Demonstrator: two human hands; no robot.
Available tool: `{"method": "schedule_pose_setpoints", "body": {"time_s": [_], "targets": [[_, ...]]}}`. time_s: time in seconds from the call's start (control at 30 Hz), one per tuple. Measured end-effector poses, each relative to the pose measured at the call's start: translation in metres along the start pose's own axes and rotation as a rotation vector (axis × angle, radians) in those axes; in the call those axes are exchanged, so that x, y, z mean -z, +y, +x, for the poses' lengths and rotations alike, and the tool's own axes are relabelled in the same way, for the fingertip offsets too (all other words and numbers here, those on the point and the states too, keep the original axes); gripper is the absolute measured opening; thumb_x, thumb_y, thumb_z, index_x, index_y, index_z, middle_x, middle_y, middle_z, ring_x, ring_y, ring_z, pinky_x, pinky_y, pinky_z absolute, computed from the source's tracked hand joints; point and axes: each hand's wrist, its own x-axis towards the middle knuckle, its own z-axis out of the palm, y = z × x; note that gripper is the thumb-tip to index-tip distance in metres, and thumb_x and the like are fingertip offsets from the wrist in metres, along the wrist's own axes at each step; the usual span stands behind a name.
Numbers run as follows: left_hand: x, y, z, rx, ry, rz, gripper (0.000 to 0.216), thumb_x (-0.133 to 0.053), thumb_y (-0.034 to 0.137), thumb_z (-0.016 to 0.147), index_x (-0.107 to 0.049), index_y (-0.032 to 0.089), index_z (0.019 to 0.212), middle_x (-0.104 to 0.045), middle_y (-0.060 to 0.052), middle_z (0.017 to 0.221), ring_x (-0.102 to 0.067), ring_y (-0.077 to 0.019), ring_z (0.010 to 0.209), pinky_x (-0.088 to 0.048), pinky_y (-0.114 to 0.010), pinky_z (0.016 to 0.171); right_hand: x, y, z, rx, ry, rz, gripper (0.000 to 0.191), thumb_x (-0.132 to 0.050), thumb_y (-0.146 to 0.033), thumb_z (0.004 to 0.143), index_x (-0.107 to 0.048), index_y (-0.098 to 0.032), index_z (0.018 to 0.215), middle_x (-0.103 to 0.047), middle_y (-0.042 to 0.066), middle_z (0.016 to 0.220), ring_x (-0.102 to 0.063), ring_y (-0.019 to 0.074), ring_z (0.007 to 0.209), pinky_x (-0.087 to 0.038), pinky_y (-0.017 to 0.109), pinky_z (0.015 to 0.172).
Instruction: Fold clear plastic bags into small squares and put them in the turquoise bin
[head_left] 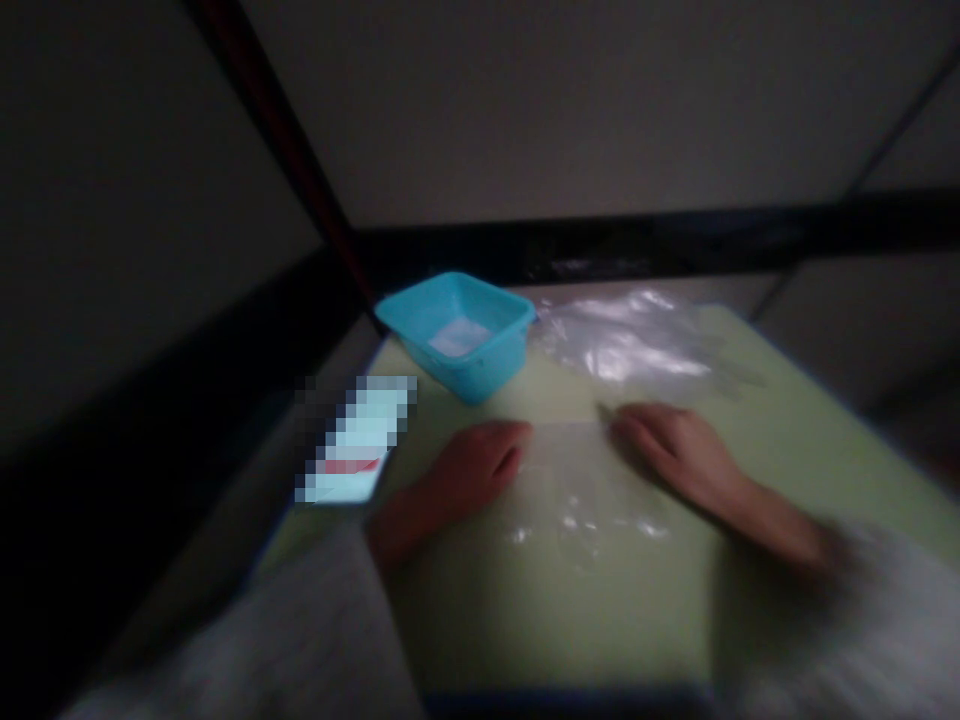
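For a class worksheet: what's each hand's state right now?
Left hand: curled at the left of the near clear bag; grip too blurred to tell.
Right hand: partly curled by its right; grip unclear too.

Clear plastic film (571,485), flat and glossy

The grey far wall (592,120) is dimly lit, crossed low down by a dark band (450,252) and bordered at left by a slanting dark red strip (280,130); the yellow-green counter (562,630) is edged in blue
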Motion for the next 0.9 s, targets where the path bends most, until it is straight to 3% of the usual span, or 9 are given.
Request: {"method": "schedule_pose_setpoints", "body": {"time_s": [0.1,0.27,0.47,0.67,0.9], "targets": [[0.0,0.0,0.0,-0.004,-0.012,0.028,0.027,-0.042,0.018,0.086,-0.057,0.016,0.108,-0.066,-0.01,0.109,-0.062,-0.0217,0.099,-0.05,-0.037,0.087,0.001,0.002,0.002,-0.051,0.006,-0.024,0.036,-0.035,-0.035,0.093,-0.062,-0.015,0.107,-0.07,0.013,0.093,-0.065,0.0249,0.078,-0.046,0.035,0.068],[-0.002,-0.002,0.0,0.007,0.024,0.031,0.028,-0.047,0.017,0.082,-0.056,0.014,0.109,-0.065,-0.011,0.111,-0.061,-0.0227,0.101,-0.05,-0.039,0.088,0.007,0.006,0.005,-0.127,0.074,0.076,0.034,-0.038,-0.036,0.09,-0.061,-0.014,0.103,-0.069,0.01,0.082,-0.062,0.0226,0.065,-0.044,0.034,0.061],[-0.006,-0.005,-0.002,-0.021,0.081,-0.011,0.033,-0.049,0.022,0.085,-0.052,0.014,0.116,-0.059,-0.013,0.123,-0.055,-0.0233,0.115,-0.046,-0.042,0.097,0.004,0.003,0.008,-0.285,0.165,0.8,0.019,-0.052,-0.037,0.084,-0.056,-0.018,0.085,-0.057,0.0,0.064,-0.054,0.0139,0.054,-0.043,0.027,0.05],[-0.006,-0.001,-0.004,-0.201,-0.076,-0.076,0.049,-0.048,0.03,0.089,-0.038,0.016,0.135,-0.035,-0.012,0.147,-0.03,-0.021,0.137,-0.032,-0.041,0.11,0.0,0.008,0.013,-0.449,0.131,1.281,0.019,-0.07,-0.029,0.072,-0.056,-0.02,0.081,-0.06,-0.002,0.07,-0.06,0.0126,0.065,-0.051,0.028,0.064],[0.002,0.003,-0.001,-0.307,-0.284,-0.06,0.054,-0.041,0.038,0.093,-0.031,0.017,0.142,-0.025,-0.01,0.151,-0.017,-0.0217,0.141,-0.018,-0.042,0.115,0.015,0.017,0.017,-0.645,-0.045,1.384,0.009,-0.063,-0.014,0.076,-0.059,-0.019,0.082,-0.065,0.0,0.071,-0.062,0.0116,0.061,-0.057,0.028,0.065]]}}
